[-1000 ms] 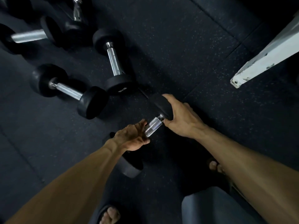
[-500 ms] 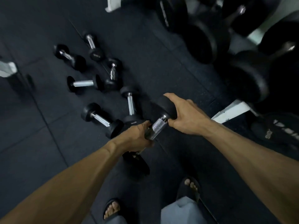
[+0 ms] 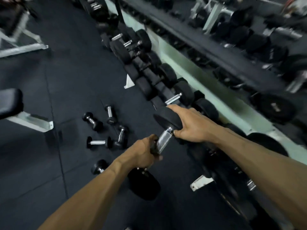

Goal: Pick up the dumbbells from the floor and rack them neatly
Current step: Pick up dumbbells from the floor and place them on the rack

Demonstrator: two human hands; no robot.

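Black rubber floor (image 3: 69,77) fills the left and lower part of the view, laid in large tiles with visible seams. A long pale-framed dumbbell rack (image 3: 186,63) runs diagonally from the top centre toward the lower right, its lower tier lined with black racked dumbbells (image 3: 144,83) whose chrome handles show here and there; the upper tier is too blurred to read. At the left edge stands a padded bench (image 3: 10,102) on a white frame, and farther up another white frame, also blurred.

Held above the floor just beside the rack is the carried dumbbell (image 3: 163,140), tilted, one black head up by the rack and the other lower, toward the person. Its chrome handle shows between the two hands. The right hand (image 3: 191,127) grips the upper head, fingers curled over its rim and thumb under it near the handle. The left hand (image 3: 142,153) is closed round the lower part of the handle, just above the lower head.

Well apart from the rack, five small floor dumbbells (image 3: 99,142) lie scattered on the rubber: three close together in a loose cluster, two a little farther up, and one nearer the left forearm, partly hidden by it.
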